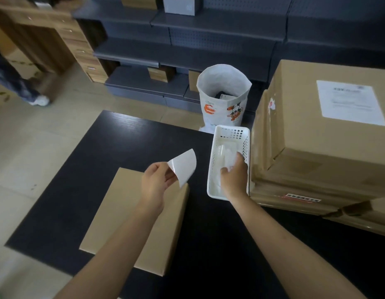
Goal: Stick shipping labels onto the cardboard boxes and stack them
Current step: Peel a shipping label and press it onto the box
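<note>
The person's left hand is pinching a curled white label by its near edge between thumb and fingers, holding it in the air just above the far right corner of the unlabelled cardboard box lying on the black table. The right hand is reaching into the white basket standing just right of that box, fingers curled down onto something pale and crumpled in there (backing paper, I would guess, though it is too blurred to say what, or whether it is really gripped). To do this step well, the sticker wants flattening out over the middle of the box top, one edge laid first and the rest smoothed down by a free palm so no bubble or crease is trapped; the curl will be fighting that. Right of the basket, touching it or nearly so, a stack of boxes is rising, the top one already bearing a printed sheet. Beyond the basket a white paper sack is standing on the pale floor, with dark shelving behind it and someone's leg at the far left.
</note>
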Available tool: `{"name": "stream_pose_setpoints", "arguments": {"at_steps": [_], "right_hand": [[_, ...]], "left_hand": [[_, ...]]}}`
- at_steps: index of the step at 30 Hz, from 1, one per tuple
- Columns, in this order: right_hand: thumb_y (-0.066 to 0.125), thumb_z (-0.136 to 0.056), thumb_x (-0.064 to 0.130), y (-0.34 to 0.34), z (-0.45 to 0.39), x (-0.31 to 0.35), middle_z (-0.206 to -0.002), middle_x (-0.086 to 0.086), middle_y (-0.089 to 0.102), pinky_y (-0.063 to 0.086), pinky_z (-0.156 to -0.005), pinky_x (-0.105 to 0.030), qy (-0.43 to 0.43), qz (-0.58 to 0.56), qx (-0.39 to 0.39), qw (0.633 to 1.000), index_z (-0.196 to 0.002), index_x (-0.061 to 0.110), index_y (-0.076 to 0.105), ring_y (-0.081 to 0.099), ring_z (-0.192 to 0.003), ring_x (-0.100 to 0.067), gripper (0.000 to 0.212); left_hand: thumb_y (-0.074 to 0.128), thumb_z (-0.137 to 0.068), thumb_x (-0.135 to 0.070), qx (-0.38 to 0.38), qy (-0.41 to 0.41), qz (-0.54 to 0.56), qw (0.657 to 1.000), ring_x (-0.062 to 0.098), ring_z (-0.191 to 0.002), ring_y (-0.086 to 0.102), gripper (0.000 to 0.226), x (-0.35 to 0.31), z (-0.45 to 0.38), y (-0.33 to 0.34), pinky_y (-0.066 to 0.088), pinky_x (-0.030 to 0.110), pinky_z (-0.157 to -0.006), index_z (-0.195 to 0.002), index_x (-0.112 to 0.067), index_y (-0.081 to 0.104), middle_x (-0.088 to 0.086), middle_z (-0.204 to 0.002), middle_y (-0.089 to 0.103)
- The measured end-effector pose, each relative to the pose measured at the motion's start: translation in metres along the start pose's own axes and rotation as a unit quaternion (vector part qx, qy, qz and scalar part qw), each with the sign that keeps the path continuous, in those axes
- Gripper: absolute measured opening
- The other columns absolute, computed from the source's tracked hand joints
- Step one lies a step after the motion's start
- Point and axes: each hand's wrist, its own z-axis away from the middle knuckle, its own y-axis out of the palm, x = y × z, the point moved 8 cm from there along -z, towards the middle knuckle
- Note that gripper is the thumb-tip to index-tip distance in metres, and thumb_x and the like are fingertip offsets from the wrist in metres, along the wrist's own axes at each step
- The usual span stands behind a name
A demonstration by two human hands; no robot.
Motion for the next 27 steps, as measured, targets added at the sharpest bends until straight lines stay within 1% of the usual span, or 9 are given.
{"name": "stream_pose_setpoints", "arguments": {"at_steps": [4,6,9,12,15,19,22,25,27], "right_hand": [[0.056,-0.096,0.029,0.019,-0.025,0.005,-0.145,-0.016,0.033,0.034,-0.106,-0.04,0.002,0.167,0.084,0.982,-0.154,0.023,0.009,0.038,-0.13,-0.033,0.075],[0.053,-0.097,0.034,0.024,-0.031,0.006,-0.15,-0.014,0.026,0.031,-0.109,-0.038,-0.008,0.202,0.104,0.974,-0.154,0.017,0.011,0.032,-0.135,-0.032,0.073],[0.051,-0.098,0.028,0.027,-0.027,0.003,-0.152,-0.011,0.027,0.031,-0.109,-0.037,-0.036,0.205,0.104,0.972,-0.152,0.012,0.021,0.031,-0.137,-0.028,0.063],[0.05,-0.097,0.02,0.02,-0.014,0.003,-0.144,-0.008,0.04,0.037,-0.104,-0.036,-0.07,0.182,0.053,0.979,-0.143,0.011,0.041,0.04,-0.13,-0.026,0.048],[0.051,-0.095,0.015,0.013,0.002,0.011,-0.125,-0.006,0.054,0.042,-0.092,-0.033,-0.091,0.145,0.002,0.985,-0.125,0.011,0.057,0.051,-0.117,-0.024,0.03],[0.053,-0.094,0.016,0.013,0.022,0.025,-0.105,-0.003,0.064,0.046,-0.078,-0.029,-0.086,0.08,0.0,0.993,-0.109,0.012,0.061,0.061,-0.095,-0.021,0.018],[0.056,-0.091,0.021,0.016,0.031,0.033,-0.093,0.001,0.067,0.048,-0.075,-0.029,-0.048,0.0,0.02,0.999,-0.094,0.015,0.059,0.062,-0.085,-0.018,0.007],[0.053,-0.093,0.041,0.025,0.037,0.034,-0.083,-0.005,0.069,0.055,-0.081,-0.041,0.04,-0.066,0.075,0.994,-0.079,0.015,0.057,0.066,-0.078,-0.021,0.029],[0.048,-0.095,0.05,0.032,0.044,0.036,-0.082,-0.01,0.072,0.057,-0.083,-0.039,0.087,-0.078,0.132,0.984,-0.081,0.01,0.064,0.069,-0.074,-0.02,0.045]], "left_hand": [[0.051,-0.096,-0.008,0.024,0.006,-0.024,0.999,0.017,-0.08,0.068,0.013,0.005,0.0,0.007,0.054,0.023,-0.064,-0.084,-0.01,0.057,0.004,-0.084,0.07],[0.051,-0.096,-0.008,0.026,0.003,-0.032,0.999,0.016,-0.079,0.068,0.013,0.006,-0.002,0.006,0.054,0.02,-0.061,-0.085,-0.009,0.057,0.003,-0.083,0.07],[0.051,-0.096,-0.009,0.029,-0.005,-0.034,0.999,0.014,-0.077,0.068,0.011,0.009,-0.004,0.006,0.054,0.018,-0.059,-0.087,-0.009,0.057,0.002,-0.083,0.069],[0.051,-0.096,-0.009,0.028,-0.016,-0.038,0.999,0.012,-0.076,0.069,0.011,0.014,-0.008,0.008,0.054,0.019,-0.059,-0.087,-0.009,0.058,0.002,-0.086,0.071],[0.051,-0.096,-0.009,0.036,-0.013,-0.036,0.999,0.013,-0.077,0.07,0.012,0.017,-0.01,0.012,0.054,0.02,-0.061,-0.086,-0.009,0.057,0.005,-0.088,0.071],[0.052,-0.096,-0.01,0.048,-0.005,-0.06,0.997,0.016,-0.081,0.068,0.011,0.018,-0.006,0.02,0.054,0.02,-0.061,-0.087,-0.008,0.058,0.006,-0.091,0.069],[0.052,-0.096,-0.01,0.049,0.008,-0.082,0.995,0.021,-0.087,0.067,0.012,0.015,-0.003,0.021,0.055,0.022,-0.065,-0.086,-0.007,0.059,0.01,-0.094,0.068],[0.054,-0.094,-0.01,0.067,0.058,-0.137,0.987,0.021,-0.082,0.067,0.012,0.006,0.004,0.021,0.055,0.025,-0.068,-0.084,-0.007,0.061,0.008,-0.086,0.067],[0.055,-0.093,-0.012,0.093,0.117,-0.207,0.967,0.022,-0.081,0.066,0.013,-0.003,0.011,0.022,0.056,0.03,-0.073,-0.083,-0.01,0.063,0.003,-0.081,0.067]]}}
